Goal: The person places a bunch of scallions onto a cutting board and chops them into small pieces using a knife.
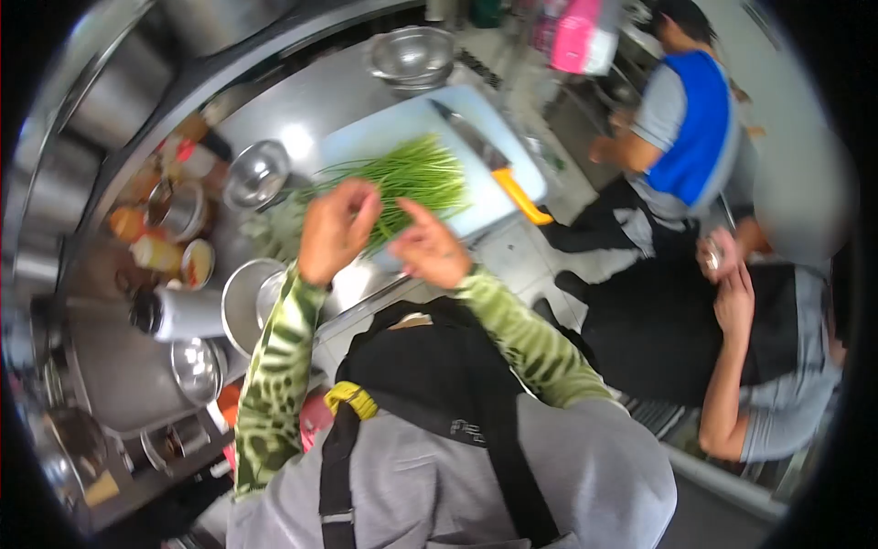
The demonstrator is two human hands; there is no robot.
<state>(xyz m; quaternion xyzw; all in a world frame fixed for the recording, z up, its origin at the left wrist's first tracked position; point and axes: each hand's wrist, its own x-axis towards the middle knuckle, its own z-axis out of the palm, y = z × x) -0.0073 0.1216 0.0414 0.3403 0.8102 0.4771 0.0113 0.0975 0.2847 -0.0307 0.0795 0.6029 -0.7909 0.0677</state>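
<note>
A bunch of long green chives or thin scallions lies spread on a pale cutting board. Above the near left part of the greens is my left hand, its fingers curled in toward the thumb; whether anything is pinched there is hidden. My right hand hovers over the board's near edge, index finger stretched out and the others loosely bent, with nothing visible in it. Between the two hands there is a small gap. Across the board's right side rests a knife with a yellow handle, touched by neither hand.
Metal bowls and a colander stand on the steel counter. At left are a white bottle, a large bowl and several condiment containers. Two people are at right, one in a blue vest, one in a dark apron.
</note>
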